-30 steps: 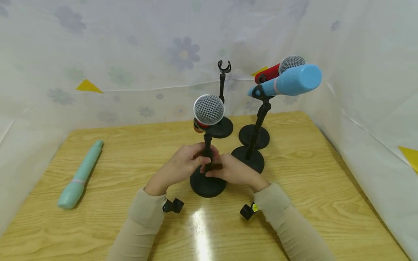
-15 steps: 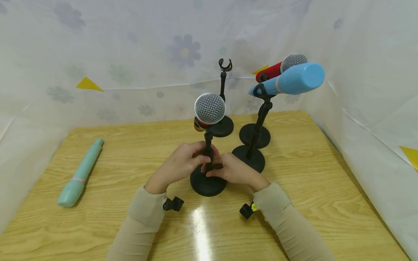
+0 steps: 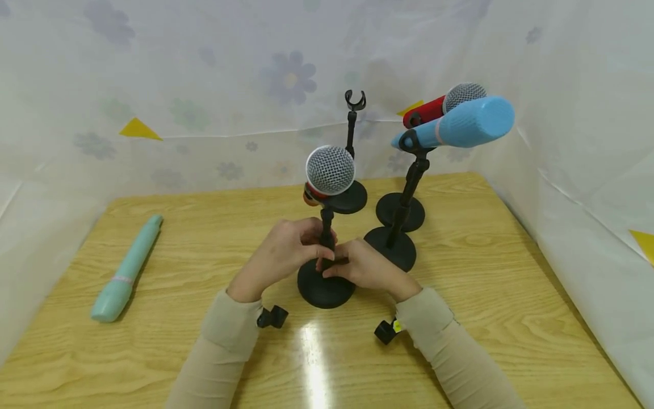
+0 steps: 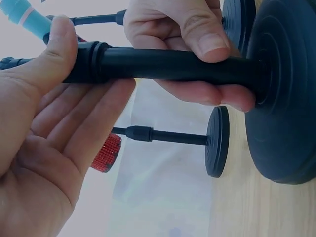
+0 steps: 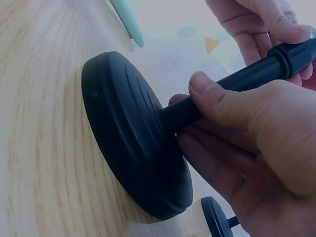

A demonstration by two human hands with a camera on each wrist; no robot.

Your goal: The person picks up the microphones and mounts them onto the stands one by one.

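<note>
- Standing near, centre: front stand (image 3: pixel 326 292), black, upright, its round base (image 5: pixel 131 133) seemingly flat on the table (image 3: pixel 536 341). Best worked with the base bearing down evenly, lest the pole (image 4: pixel 148 63) tip.
- Right hand (image 3: pixel 365 264), holding: thumb and fingers narrow about the pole, just above the base. Judged a sound anchor; a low grip should resist twisting.
- Left hand (image 3: pixel 286 253), holding: thumb and fingers about the collar (image 4: pixel 94 61), higher on the same pole. Any turning is best done here, lightly, in line with the pole, the other hand giving the steadiness.
- Front mic (image 3: pixel 331 170), silver grille, atop the front stand, grille toward the near side. Probably top-heavy; small, slow moves advised.
- Green mic (image 3: pixel 125 272), lying at left, well apart from both hands.
- Blue mic (image 3: pixel 470 123), right, in a stand whose base lies just beyond the right hand; knuckles want care there.
- Red mic (image 3: pixel 429 112), right, behind the blue, partly hidden.
- Far stand (image 3: pixel 352 200), centre, upright, open fork on top.
</note>
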